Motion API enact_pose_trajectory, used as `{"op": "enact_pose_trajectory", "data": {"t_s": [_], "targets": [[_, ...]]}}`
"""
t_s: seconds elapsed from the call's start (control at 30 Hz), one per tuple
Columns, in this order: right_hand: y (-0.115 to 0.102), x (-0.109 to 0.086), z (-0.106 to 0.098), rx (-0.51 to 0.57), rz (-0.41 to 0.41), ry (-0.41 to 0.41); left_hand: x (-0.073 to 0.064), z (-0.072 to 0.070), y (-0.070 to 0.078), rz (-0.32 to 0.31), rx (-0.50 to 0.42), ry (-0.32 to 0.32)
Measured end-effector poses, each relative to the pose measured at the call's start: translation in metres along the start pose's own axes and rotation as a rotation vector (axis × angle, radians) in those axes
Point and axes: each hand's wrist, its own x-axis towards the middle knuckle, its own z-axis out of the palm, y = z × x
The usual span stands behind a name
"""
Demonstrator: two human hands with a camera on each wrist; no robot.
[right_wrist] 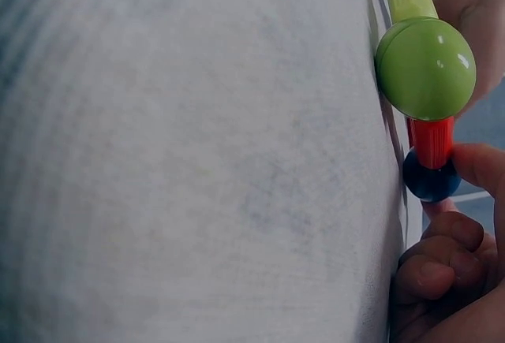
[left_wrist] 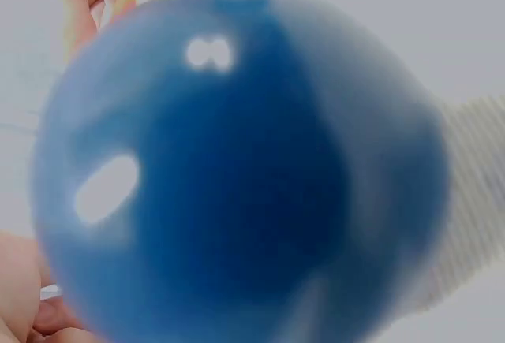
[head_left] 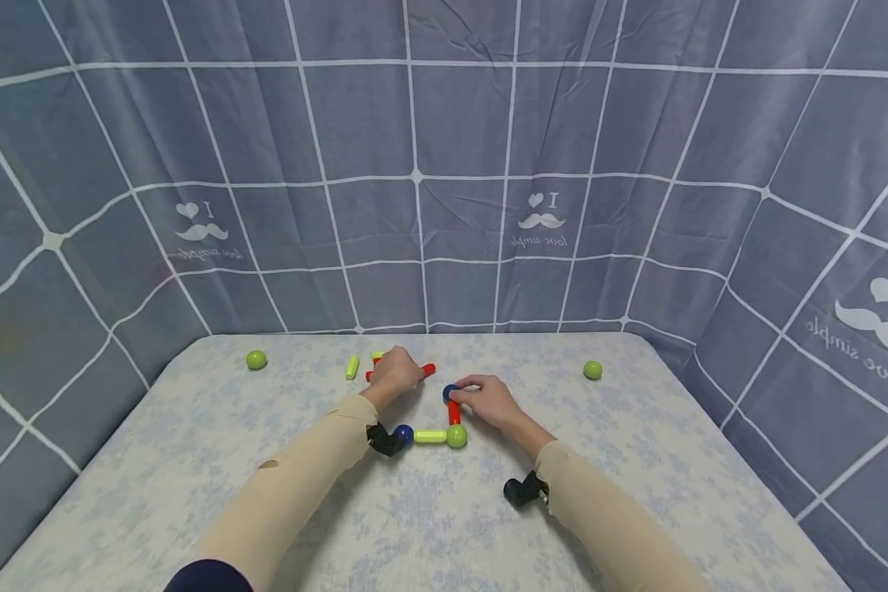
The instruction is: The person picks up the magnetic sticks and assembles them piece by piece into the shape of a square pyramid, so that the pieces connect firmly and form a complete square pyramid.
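Note:
My left hand (head_left: 398, 372) is bent over loose rods at the back of the table, and a red rod (head_left: 429, 370) sticks out from its fingers; the fingertips are hidden. My right hand (head_left: 491, 400) pinches a blue ball (head_left: 450, 393) between thumb and fingers. That ball sits on one end of a red rod (right_wrist: 433, 143), whose other end meets a green ball (head_left: 456, 436). From the green ball a yellow-green rod (head_left: 431, 436) runs left to a second blue ball (head_left: 404, 433), beside my left wrist. This second ball (left_wrist: 237, 177) fills most of the left wrist view.
A yellow-green rod (head_left: 352, 367) lies left of my left hand, with another (head_left: 377, 356) partly covered by it. One loose green ball (head_left: 256, 359) is at the table's back left, another (head_left: 593, 370) at the back right. A grey checked curtain (head_left: 459, 222) surrounds the table.

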Motion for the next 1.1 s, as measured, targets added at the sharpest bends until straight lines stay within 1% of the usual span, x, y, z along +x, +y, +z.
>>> {"op": "enact_pose_trajectory", "data": {"t_s": [0.17,0.37,0.57,0.73,0.93,1.1], "targets": [[0.001,0.001,0.0,0.005,0.005,-0.002,-0.004,-0.006,-0.005,0.041,-0.027,-0.01],[0.002,0.003,-0.001,-0.006,0.006,-0.003,-0.01,-0.013,-0.014,0.144,-0.06,-0.059],[0.003,0.004,-0.002,-0.02,0.031,0.002,-0.015,-0.013,-0.023,0.217,-0.074,-0.108],[0.004,0.004,-0.001,-0.024,0.046,-0.002,-0.017,-0.012,-0.028,0.27,-0.085,-0.155],[0.003,0.003,-0.001,-0.018,0.03,-0.008,-0.02,-0.012,-0.028,0.31,-0.087,-0.199],[0.001,0.002,0.0,-0.018,0.02,-0.016,-0.024,-0.012,-0.026,0.331,-0.082,-0.199]]}}
